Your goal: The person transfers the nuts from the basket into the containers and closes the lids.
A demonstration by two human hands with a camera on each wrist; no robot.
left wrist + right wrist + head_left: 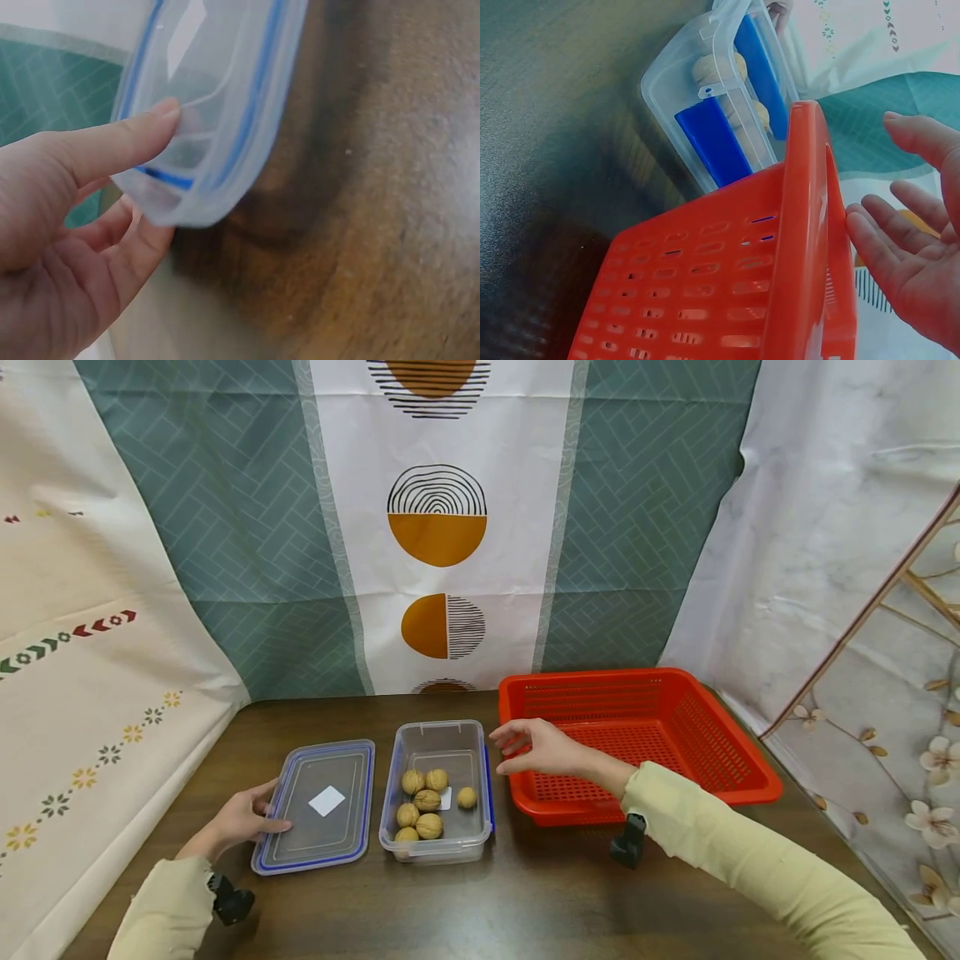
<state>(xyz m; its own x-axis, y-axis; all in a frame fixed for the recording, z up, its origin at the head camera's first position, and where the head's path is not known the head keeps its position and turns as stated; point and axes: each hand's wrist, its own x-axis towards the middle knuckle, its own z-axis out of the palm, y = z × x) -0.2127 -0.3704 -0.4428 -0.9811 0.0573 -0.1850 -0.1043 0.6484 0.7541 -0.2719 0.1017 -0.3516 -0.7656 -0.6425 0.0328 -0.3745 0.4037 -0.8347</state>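
Observation:
A clear lid (348,827) with a blue seal and a white label lies at the left of the table. My left hand (242,817) pinches its left edge, with the thumb (142,139) on top and the other fingers below. Beside the lid stands an uncovered clear plastic container (450,853) with several walnuts (427,801) in it. My right hand (546,748) hovers between this container and a red plastic basket (720,739), over the basket's left rim. Its fingers are loosely bent and hold nothing. In the right wrist view the fingertips show close to the basket rim (804,187).
The basket fills the right rear of the brown wooden table (360,914). A patterned cloth (442,635) hangs along the back edge, with more fabric at both sides. Blue clips (714,142) run along the container's side near the basket. Both wrists wear a small black device.

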